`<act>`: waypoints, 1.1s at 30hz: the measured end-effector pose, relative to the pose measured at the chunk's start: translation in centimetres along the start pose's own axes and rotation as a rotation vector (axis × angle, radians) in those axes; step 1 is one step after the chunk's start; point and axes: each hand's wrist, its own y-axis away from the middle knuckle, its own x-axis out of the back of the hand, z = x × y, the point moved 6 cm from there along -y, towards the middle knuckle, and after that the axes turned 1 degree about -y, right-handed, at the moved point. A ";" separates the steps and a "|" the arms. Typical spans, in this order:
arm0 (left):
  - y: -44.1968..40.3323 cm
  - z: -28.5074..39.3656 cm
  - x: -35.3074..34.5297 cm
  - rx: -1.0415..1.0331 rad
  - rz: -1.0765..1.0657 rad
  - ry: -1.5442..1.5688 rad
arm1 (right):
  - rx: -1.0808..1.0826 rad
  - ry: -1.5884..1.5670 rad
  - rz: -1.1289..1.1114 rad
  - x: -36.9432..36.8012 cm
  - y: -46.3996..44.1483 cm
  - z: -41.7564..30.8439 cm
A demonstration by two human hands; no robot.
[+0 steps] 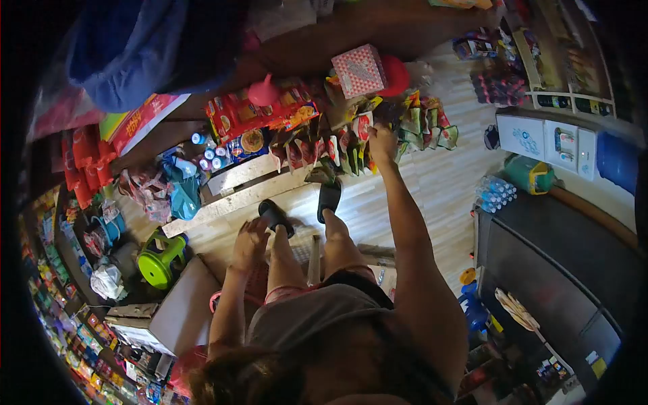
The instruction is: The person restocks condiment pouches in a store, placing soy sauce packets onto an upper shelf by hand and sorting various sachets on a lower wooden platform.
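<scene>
The right hand point(383, 143) reached out to a long row of small packets, at a red-and-white packet point(363, 126) near the middle. Most packets stood more or less on edge, packed closely together, with green packets point(413, 121) beyond the hand on the right and red ones on the left. So the row looked largely formed, though a few packets leaned; what was left to handle could not be judged from this view.

The red-and-white packet lay just beside the fingertips of the right hand. Those fingers were curled inward, perhaps pinching its edge, but the picture was too blurred to tell whether they had hold of anything.

The left hand point(251, 244) hung near the left knee, well apart from the packets, its fingers loosely spread and holding nothing visible. The nearest thing to it was a black sandal point(275, 217). A checked box point(358, 71) sat behind the row, beside a red tub point(395, 75).
</scene>
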 end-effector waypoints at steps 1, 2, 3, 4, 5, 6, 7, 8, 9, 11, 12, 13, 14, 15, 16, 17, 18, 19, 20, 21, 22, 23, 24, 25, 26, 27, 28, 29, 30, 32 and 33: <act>-0.9 0.7 0.2 -0.032 0.036 -0.023 | -0.003 -0.123 -0.021 0.4 0.9 0.3; -2.0 1.4 0.6 -0.056 0.052 0.008 | -0.006 -0.247 -0.039 0.7 1.4 0.4; -3.3 2.6 1.2 -0.079 0.069 0.037 | -0.008 -0.373 -0.058 1.1 2.1 0.3; -4.4 3.3 1.1 -0.124 0.075 0.008 | 0.018 -0.537 -0.082 1.8 3.2 -0.5; -5.5 4.1 0.9 -0.169 0.083 -0.022 | -0.017 -0.672 -0.127 3.0 4.2 -1.8; -6.5 5.5 1.6 -0.198 0.103 -0.010 | -0.052 -0.806 -0.173 4.9 5.2 -3.9; -7.4 6.9 2.2 -0.225 0.121 0.003 | -0.089 -0.938 -0.221 6.7 6.1 -6.0; -8.1 7.4 2.0 -0.222 0.132 0.028 | -0.171 -1.033 -0.280 8.0 7.0 -7.6; -8.5 7.8 1.9 -0.213 0.144 0.052 | -0.175 -1.067 -0.321 9.5 7.6 -9.4; -9.0 9.7 3.4 -0.184 0.184 0.123 | -0.186 -1.144 -0.419 10.9 9.4 -12.4; -9.2 9.6 3.4 -0.159 0.195 0.180 | -0.216 -1.160 -0.468 10.6 10.2 -13.1; -9.1 9.8 4.0 -0.163 0.261 0.229 | -0.194 -1.190 -0.517 10.7 11.0 -14.4; -9.0 9.5 4.0 -0.191 0.324 0.363 | -0.176 -1.218 -0.569 10.8 11.9 -15.9; -8.8 8.8 3.9 -0.226 0.392 0.495 | -0.155 -1.246 -0.616 10.7 12.6 -17.0; -8.7 7.5 3.6 -0.218 0.427 0.526 | -0.131 -1.213 -0.656 9.6 13.6 -17.2; -8.4 6.3 3.1 -0.210 0.458 0.561 | -0.008 -1.109 -0.691 8.8 13.9 -17.7; -7.8 5.4 3.0 -0.204 0.487 0.598 | -0.049 -1.239 -0.736 8.1 14.5 -18.6; -7.3 4.0 2.0 -0.066 0.361 0.783 | -0.091 -1.369 -0.777 7.4 15.1 -19.5; -6.6 2.7 1.1 0.071 0.230 0.963 | -0.148 -1.330 -0.828 6.6 15.1 -19.3; -5.6 1.8 0.0 0.209 0.097 1.137 | -0.203 -1.290 -0.878 5.6 14.9 -18.6; -4.6 0.8 -0.6 0.219 0.189 1.290 | -0.168 -1.198 -0.789 2.8 14.2 -16.1; -3.6 -0.4 -1.4 0.268 0.191 1.281 | -0.153 -1.088 -0.688 1.4 13.6 -14.3; -2.4 -1.8 -2.2 0.319 0.191 1.273 | -0.210 -1.041 -0.639 0.2 13.2 -12.5; -1.5 -2.7 -2.5 0.371 0.189 1.265 | -0.267 -0.992 -0.590 -0.6 12.9 -11.3; -0.7 -3.2 -2.6 0.382 0.240 1.241 | -0.245 -0.973 -0.576 -1.2 12.8 -10.6; 0.0 -3.6 -2.4 0.395 0.290 1.216 | -0.224 -0.954 -0.564 -1.5 12.8 -10.4; 0.7 -4.0 -2.3 0.409 0.340 1.190 | -0.202 -0.936 -0.551 -2.0 12.8 -10.3; 1.2 -4.5 -2.9 0.463 0.332 1.274 | -0.122 -0.891 -0.586 -2.8 13.1 -10.8; 1.5 -5.1 -3.4 0.514 0.325 1.358 | -0.039 -0.848 -0.618 -3.8 13.3 -11.4; 1.6 -5.8 -4.1 0.566 0.365 1.517 | 0.179 -0.713 -0.602 -6.2 13.4 -12.6; 1.5 -5.8 -4.2 0.571 0.343 1.597 | 0.270 -0.577 -0.577 -7.0 13.4 -13.6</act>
